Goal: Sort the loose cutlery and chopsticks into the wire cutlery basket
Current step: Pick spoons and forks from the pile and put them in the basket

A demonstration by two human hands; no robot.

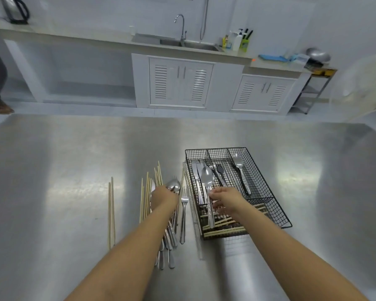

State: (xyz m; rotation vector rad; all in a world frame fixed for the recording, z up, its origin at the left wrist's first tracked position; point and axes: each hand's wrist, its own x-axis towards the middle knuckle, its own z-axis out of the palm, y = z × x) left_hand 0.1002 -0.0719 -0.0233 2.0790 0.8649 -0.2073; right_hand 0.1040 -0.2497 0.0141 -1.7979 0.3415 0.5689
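The bench [74, 170] is brushed silver-grey steel with pale vertical bands of reflected light. The wire cutlery basket [269, 198] is black, its walls and floor a fine square grid. Inside the basket, the spoons [239, 164] and a fork [219, 170] are mirror-bright silver; the chopsticks [224, 232] at its near end are pale tan. Left of the basket, loose chopsticks [111, 211] show the same light wood colour, and the loose cutlery [183, 213] is polished silver. Beyond the basket, the cabinets [179, 81] are white with louvred slats; a green holder [244, 44] and blue cloth [269, 57] stand on the far counter.
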